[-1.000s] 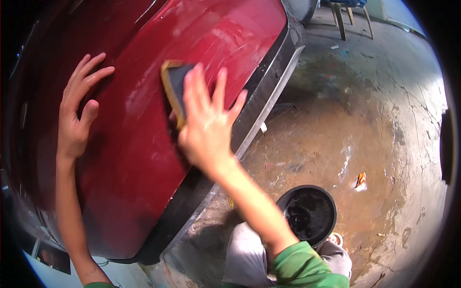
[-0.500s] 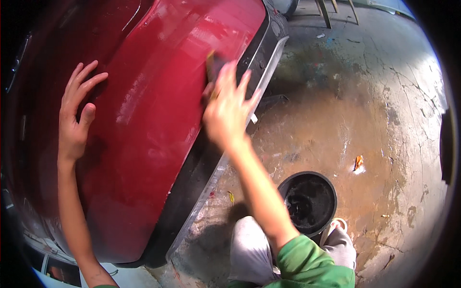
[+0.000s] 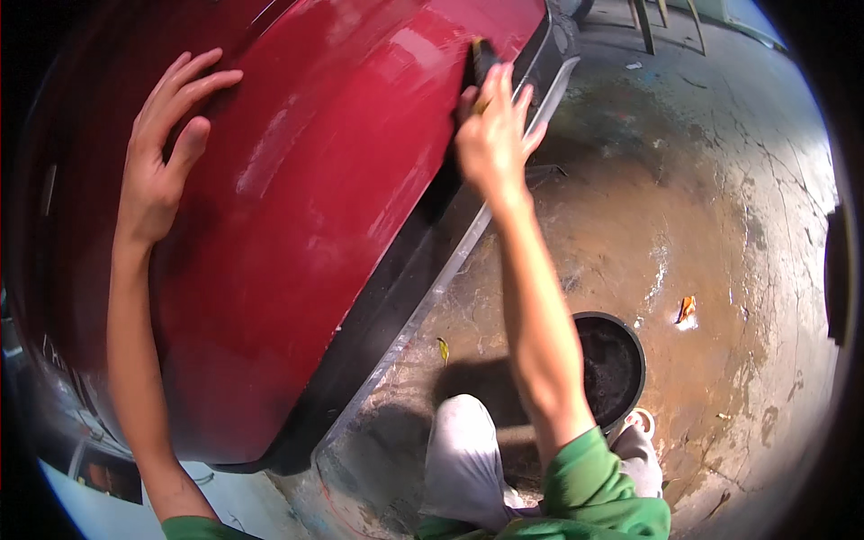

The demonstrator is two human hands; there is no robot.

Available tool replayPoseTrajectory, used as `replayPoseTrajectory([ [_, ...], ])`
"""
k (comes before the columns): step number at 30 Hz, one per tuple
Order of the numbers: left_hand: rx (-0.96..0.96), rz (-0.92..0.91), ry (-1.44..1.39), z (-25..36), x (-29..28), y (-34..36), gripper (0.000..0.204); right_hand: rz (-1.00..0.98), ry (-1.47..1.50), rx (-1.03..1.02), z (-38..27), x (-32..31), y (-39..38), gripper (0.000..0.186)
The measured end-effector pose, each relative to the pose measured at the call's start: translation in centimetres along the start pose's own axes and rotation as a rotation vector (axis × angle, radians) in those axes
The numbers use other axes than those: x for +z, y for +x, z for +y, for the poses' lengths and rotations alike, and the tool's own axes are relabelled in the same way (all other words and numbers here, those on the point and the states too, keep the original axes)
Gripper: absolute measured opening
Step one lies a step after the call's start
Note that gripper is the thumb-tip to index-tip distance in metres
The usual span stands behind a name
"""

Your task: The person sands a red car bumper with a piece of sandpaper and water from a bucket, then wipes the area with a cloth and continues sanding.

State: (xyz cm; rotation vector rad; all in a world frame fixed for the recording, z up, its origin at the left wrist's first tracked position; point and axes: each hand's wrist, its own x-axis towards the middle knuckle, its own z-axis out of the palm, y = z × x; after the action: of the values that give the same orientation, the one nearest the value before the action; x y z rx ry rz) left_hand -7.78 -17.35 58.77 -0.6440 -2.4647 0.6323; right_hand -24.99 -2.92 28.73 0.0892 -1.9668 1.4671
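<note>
The dark pad (image 3: 485, 59) is at the upper right of the red car panel (image 3: 301, 202), close to the panel's outer edge, its yellowish rim blurred. The right hand (image 3: 498, 130) grips it between thumb and fingers, the outer fingers spread away toward the black trim (image 3: 355, 344). The left hand (image 3: 165, 171) is open and empty, fingers apart and slightly bent, over the panel's left part; whether its fingertips touch the paint I cannot tell. Between the two hands lies a broad stretch of bare panel, while to the right of the pad only a narrow margin is left before the trim and the pale grey lip (image 3: 459, 256) running along it. Beyond that lip the floor (image 3: 720, 207) opens wide to the right, and a round black bucket (image 3: 642, 367) stands near the right forearm, partly hidden behind it

The panel is smooth and gently bulging, glossy and dark at the left, with dull whitish streaks higher up. The floor looks like stained, cracked concrete, with a wet-looking brownish sheen. A thin yellow leaf (image 3: 443, 350) and a crumpled orange scrap (image 3: 687, 309) lie on it
</note>
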Motion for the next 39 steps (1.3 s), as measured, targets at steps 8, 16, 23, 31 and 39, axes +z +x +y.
replayPoseTrajectory([
  [8,0.042,-0.032,0.033,-1.5,-0.3,-1.5,0.063,-0.138,0.100,-0.121,-10.2,-2.8,-13.3,0.082],
  [16,0.046,-0.008,-0.010,-1.2,-0.1,-0.9,0.064,-0.279,0.076,-0.094,-11.7,-3.6,-19.3,0.091],
  [23,0.092,-0.016,-0.013,-1.0,0.0,-0.1,0.058,0.032,0.075,-0.007,-7.2,-1.8,-9.8,0.069],
  [31,0.082,-0.011,0.003,-3.5,0.7,-1.9,0.056,-0.035,0.108,-0.130,-10.9,-1.6,-17.1,0.071],
  [39,0.071,0.000,0.012,-3.4,0.0,-1.6,0.055,-0.235,0.134,-0.092,-13.1,-3.3,-20.9,0.074],
])
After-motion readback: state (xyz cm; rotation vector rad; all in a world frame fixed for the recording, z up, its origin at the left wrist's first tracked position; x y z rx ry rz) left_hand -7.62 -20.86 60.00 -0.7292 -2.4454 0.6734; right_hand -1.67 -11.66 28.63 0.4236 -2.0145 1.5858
